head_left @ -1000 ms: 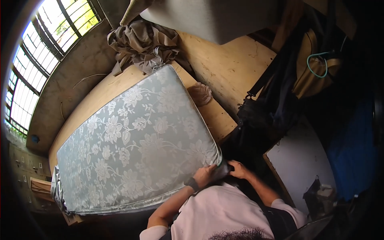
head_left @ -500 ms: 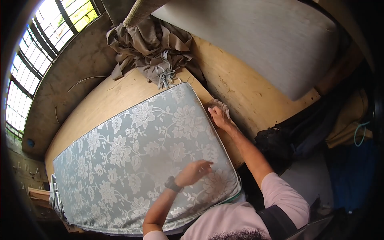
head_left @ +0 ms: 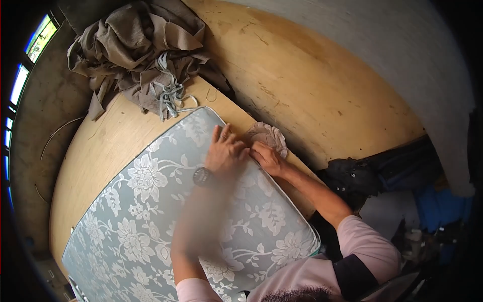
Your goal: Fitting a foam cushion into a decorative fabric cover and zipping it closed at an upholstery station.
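Observation:
A mattress (head_left: 236,201) in pale blue-grey fabric with white flowers and a piped rim lies flat before me. My left hand (head_left: 225,151), a dark watch on its wrist, rests by the far right part of the rim. Its upper fingers stretch out and apart, while its lower side meets my right hand. My right hand (head_left: 269,160) sits at the same rim with fingers bent together in a pinch; whatever is between them is too small to make out. Just beyond it lies a round, ruffled pinkish cloth piece (head_left: 269,135).
A crumpled brown cloth heap (head_left: 136,45) with pale blue strips (head_left: 168,90) lies past the mattress on the wooden board (head_left: 90,151). A second wooden surface (head_left: 312,90) and a grey padded piece (head_left: 402,45) stand beyond. Dark cloth (head_left: 352,176) lies to the right.
My left hand has moved up and right across the mattress to join my right hand at its edge. My right hand has come closer to the rim. The view has shifted nearer.

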`<action>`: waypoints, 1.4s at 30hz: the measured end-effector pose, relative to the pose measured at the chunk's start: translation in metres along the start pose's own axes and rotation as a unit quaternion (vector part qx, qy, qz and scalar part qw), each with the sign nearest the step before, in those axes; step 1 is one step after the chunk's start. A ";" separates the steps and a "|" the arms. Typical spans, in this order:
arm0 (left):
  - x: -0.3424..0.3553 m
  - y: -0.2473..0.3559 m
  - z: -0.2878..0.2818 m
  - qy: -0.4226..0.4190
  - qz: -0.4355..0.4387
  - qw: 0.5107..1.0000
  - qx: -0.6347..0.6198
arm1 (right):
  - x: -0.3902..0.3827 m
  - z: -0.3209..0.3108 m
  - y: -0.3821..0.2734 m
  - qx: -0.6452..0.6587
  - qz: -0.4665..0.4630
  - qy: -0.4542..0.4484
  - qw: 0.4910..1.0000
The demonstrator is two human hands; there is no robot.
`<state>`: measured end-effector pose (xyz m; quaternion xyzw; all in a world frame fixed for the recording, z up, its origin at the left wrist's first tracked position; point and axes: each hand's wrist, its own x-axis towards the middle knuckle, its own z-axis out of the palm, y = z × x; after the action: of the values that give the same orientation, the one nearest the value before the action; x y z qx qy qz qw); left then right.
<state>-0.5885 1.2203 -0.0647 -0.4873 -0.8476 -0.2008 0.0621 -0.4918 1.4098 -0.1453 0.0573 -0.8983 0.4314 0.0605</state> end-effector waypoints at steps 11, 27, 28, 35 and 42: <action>-0.016 0.025 -0.019 0.091 0.037 0.986 -0.137 | 0.113 -0.049 0.019 -0.220 0.009 0.226 0.949; -0.055 -0.006 -0.010 -0.045 -0.054 0.997 -0.026 | 0.073 0.029 -0.011 0.066 -0.006 0.112 0.992; -0.064 0.015 -0.013 -0.076 -0.047 0.995 -0.033 | 0.083 0.016 -0.008 0.024 0.006 0.078 0.997; -0.160 0.163 -0.011 -0.218 0.023 0.961 -0.171 | 0.171 -0.002 -0.013 -0.204 -0.290 -0.052 0.933; -0.197 0.201 -0.015 -0.170 -0.011 0.961 -0.217 | -0.066 -0.010 -0.053 -0.130 -0.151 -0.122 0.972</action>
<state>-0.3169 1.1453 -0.0542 -0.5071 -0.7868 -0.2944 -0.1925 -0.4179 1.3879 -0.1085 0.2357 -0.9283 0.2867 0.0221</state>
